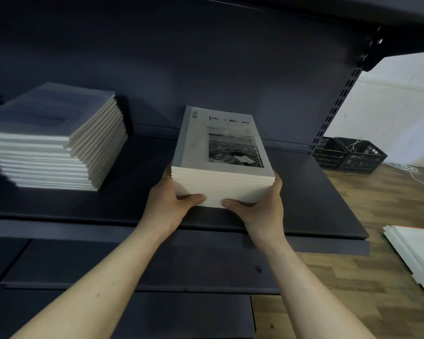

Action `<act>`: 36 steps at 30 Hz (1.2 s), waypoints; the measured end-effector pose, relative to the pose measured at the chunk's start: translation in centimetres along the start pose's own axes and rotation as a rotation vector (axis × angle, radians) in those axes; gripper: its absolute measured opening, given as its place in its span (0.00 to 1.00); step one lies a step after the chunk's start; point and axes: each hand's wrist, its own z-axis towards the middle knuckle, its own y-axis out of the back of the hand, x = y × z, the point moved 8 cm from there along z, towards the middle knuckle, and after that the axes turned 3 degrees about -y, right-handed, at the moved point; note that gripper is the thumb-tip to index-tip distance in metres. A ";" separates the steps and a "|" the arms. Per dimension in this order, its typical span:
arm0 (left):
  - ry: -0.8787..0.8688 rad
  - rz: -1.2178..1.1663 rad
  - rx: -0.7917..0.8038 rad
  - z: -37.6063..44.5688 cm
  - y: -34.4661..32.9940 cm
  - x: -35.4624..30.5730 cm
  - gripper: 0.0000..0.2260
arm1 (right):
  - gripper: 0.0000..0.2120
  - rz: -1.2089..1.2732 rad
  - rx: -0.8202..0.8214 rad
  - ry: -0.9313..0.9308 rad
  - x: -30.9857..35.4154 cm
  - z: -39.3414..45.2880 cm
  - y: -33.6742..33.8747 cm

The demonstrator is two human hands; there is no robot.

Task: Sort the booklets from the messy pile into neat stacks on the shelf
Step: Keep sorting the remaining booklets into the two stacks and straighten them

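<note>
A stack of white booklets [220, 152] with a black-and-white photo cover sits on the dark shelf [316, 206], right of centre. My left hand [168, 204] grips its left near corner, thumb across the front edge. My right hand [260, 206] grips the right near corner the same way. A second, taller stack of blue-covered booklets [56, 135] rests on the shelf at the left, its lower booklets stepped slightly out of line.
Lower dark shelves [132, 265] jut out below my forearms. The shelf upright [338, 104] with slots stands at the right. Black plastic crates [350, 154] and a white cable lie on the wood floor beyond. White metal shelf parts [416, 250] lie at the far right.
</note>
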 end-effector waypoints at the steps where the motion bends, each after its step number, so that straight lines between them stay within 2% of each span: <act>1: -0.004 0.005 0.011 0.0 0.0 -0.1 0.37 | 0.52 -0.001 0.009 0.003 0.1 0.0 0.0; 5: -0.008 0.063 0.030 -0.2 -0.1 -0.1 0.43 | 0.56 -0.033 0.070 0.014 0.2 -0.2 0.0; 13: -0.002 0.106 -0.013 -0.3 -0.1 -0.4 0.43 | 0.52 -0.086 -0.025 -0.004 -0.1 -0.3 0.4; 18: -0.009 0.068 0.020 -0.4 0.0 -0.7 0.45 | 0.66 -0.123 -0.080 -0.010 0.8 -1.2 0.4; 20: -0.009 0.014 0.061 -0.5 0.0 -0.9 0.46 | 0.67 -0.174 -0.132 0.030 1.6 -2.1 0.3; 24: -0.023 -0.086 0.214 -0.3 0.2 -1.7 0.47 | 0.59 -0.498 -0.303 0.242 4.1 -4.0 -0.3; 26: -0.049 -0.110 0.270 -0.5 0.9 -2.3 0.45 | 0.53 -0.666 -0.264 0.358 5.8 -4.7 -2.6; 29: -0.082 -0.141 0.311 -1.0 2.0 -3.1 0.31 | 0.46 -0.744 -0.144 0.468 8.5 -5.6 -7.2; 31: -0.061 -0.191 0.330 -0.8 2.6 -2.7 0.24 | 0.41 -0.752 -0.124 0.486 9.7 -5.8 -9.8; 33: -0.051 -0.252 0.360 -0.2 3.1 -1.9 0.22 | 0.36 -0.775 -0.178 0.458 10.2 -5.5 -11.4; 36: -0.082 -0.350 0.412 0.6 3.2 -1.2 0.21 | 0.35 -0.839 -0.282 0.445 10.0 -4.7 -12.2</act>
